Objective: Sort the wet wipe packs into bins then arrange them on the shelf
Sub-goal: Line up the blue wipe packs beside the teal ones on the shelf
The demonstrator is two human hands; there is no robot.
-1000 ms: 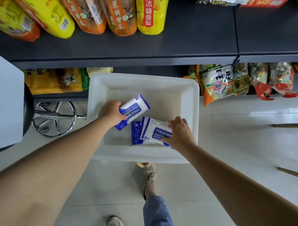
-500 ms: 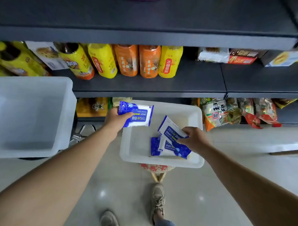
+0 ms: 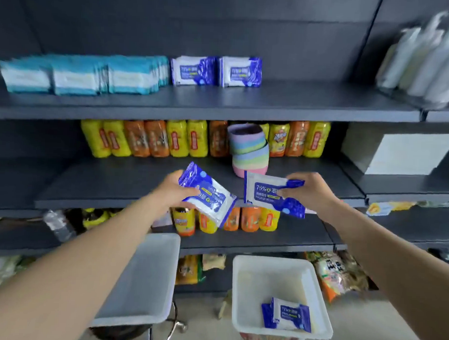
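Wet wipe packs are now up at shelf height, one in each hand, where a second ago both hands were down in the white bin picking them out. From the head view, the left hand (image 3: 173,191) grips a blue-and-white pack (image 3: 208,194) by its end, tilted down to the right; the right hand (image 3: 311,190) pinches a second pack (image 3: 273,195) with thumb across its face, held nearly flat. Both packs hang in the air in front of the middle shelf (image 3: 131,182), the two close together but apart. The view has swung up from the floor to the shelving, so the top shelf (image 3: 246,99) has come into sight: two matching blue packs (image 3: 216,71) already stand there side by side, just right of a row of pale teal packs (image 3: 81,74). Down below, the right-hand bin (image 3: 242,297) still holds a couple of blue packs (image 3: 287,314) near its front, and the other bin (image 3: 148,281), to the left, shows nothing inside from here. I'd judge the sorting done and the shelving well under way: these two look bound for the open space right of the blue pair, with one more trip to the bin left. Motion blur softens everything, so the print is hard to read.
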